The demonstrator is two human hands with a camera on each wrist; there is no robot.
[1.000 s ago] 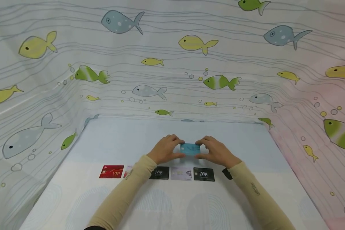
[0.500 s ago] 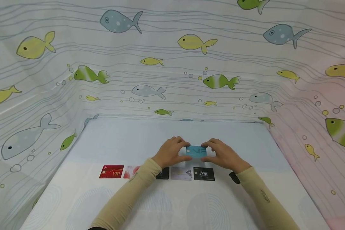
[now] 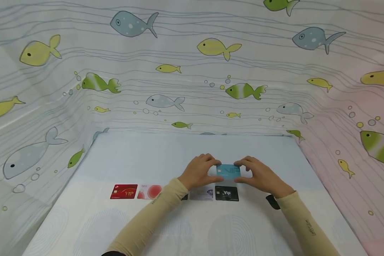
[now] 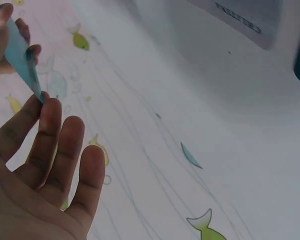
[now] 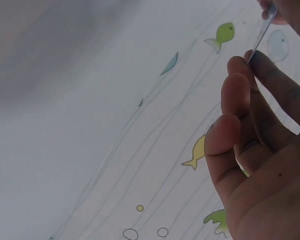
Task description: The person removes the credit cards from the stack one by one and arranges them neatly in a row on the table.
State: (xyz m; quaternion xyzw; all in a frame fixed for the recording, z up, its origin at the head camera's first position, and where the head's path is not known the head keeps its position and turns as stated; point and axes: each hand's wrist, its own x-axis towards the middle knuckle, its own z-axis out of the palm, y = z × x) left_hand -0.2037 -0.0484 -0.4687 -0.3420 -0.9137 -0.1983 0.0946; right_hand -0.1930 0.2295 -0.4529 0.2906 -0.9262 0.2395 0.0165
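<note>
Between both hands a blue VIP card (image 3: 228, 171) is held by its short ends, its printed face toward the head camera. My left hand (image 3: 201, 171) pinches the left end with thumb and fingers. The right end is pinched by my right hand (image 3: 260, 176) in the same way. In the left wrist view the blue card (image 4: 21, 57) appears nearly edge-on at the left hand's fingertips. A black VIP card (image 3: 227, 193) lies on the table just below the held card.
Left of the black card runs a row: a pale card (image 3: 201, 193), a dark card (image 3: 184, 196) mostly under the left sleeve, a pink-and-white card (image 3: 149, 192) and a red VIP card (image 3: 123, 191). Fish-patterned sheeting (image 3: 192, 117) walls the table (image 3: 140, 153) in.
Both hands have moved right and slightly nearer, carrying the blue card to above the right-hand black card. More of the pink-and-white card shows; the left sleeve now covers more of the dark card.
</note>
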